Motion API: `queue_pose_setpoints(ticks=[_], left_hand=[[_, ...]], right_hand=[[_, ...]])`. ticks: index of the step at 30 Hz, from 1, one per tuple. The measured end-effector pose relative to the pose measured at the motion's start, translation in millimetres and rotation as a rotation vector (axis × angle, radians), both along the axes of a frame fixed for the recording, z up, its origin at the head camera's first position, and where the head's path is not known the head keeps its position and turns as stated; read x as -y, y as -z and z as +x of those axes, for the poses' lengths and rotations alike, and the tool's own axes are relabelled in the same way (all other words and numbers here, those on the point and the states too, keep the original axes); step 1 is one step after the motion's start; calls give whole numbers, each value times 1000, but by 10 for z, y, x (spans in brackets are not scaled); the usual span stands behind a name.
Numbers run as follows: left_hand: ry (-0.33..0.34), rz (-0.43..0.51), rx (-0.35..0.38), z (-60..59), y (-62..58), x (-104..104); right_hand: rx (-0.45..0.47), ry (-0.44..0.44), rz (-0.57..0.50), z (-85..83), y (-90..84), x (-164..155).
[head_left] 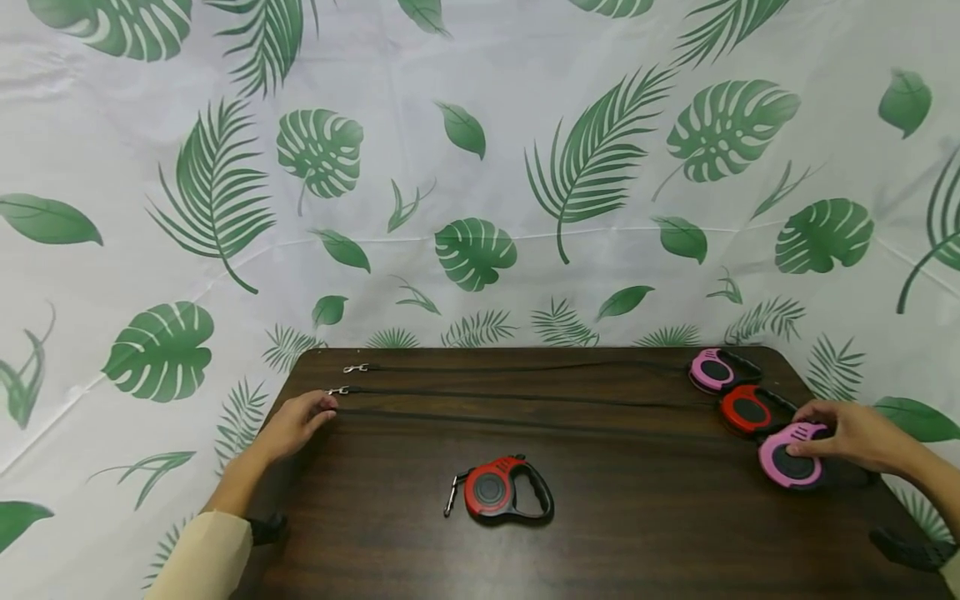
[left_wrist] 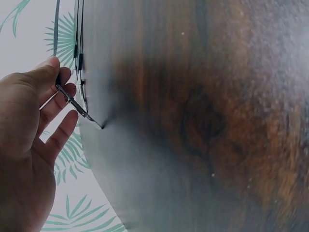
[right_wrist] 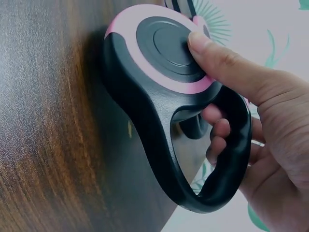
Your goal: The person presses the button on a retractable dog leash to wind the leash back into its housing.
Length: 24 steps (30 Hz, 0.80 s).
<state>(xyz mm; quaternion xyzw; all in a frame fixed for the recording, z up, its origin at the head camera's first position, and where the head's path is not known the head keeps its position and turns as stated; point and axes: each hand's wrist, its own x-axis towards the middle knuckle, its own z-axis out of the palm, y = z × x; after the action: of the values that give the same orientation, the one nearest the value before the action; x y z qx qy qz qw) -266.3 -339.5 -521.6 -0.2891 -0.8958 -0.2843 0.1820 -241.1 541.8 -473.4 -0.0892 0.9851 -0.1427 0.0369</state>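
My left hand (head_left: 291, 427) pinches the black strap (head_left: 525, 425) of a retractable dog leash just above its metal clip (left_wrist: 77, 107). The clip hangs over the table's left edge in the left wrist view. That strap runs taut across the table to a pink and black retractable dog leash (head_left: 792, 457). My right hand (head_left: 862, 435) grips this leash, the thumb on its round black centre and other fingers curled round the looped handle (right_wrist: 231, 150). A red and black leash (head_left: 491, 490) lies at the middle front, its clip (head_left: 450, 497) beside it.
Behind the held leash lie another red leash (head_left: 750, 410) and a pink one (head_left: 712, 370). Their straps stretch leftward to metal clips (head_left: 356, 367) near the left edge. The dark wooden table (head_left: 637, 542) meets a leaf-print cloth (head_left: 480, 167) at the back.
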Motion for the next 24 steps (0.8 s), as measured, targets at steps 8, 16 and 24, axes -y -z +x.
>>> queue_pose_setpoints(ticks=[8, 16, 24], left_hand=[[-54, -19, 1, -13, -26, 27], [-80, -18, 24, 28, -87, 67], [-54, 6, -6, 33, -111, 95]], right_hand=[[8, -22, 36, 21, -80, 69], [57, -3, -32, 38, -138, 114], [25, -26, -191, 71, -50, 72]])
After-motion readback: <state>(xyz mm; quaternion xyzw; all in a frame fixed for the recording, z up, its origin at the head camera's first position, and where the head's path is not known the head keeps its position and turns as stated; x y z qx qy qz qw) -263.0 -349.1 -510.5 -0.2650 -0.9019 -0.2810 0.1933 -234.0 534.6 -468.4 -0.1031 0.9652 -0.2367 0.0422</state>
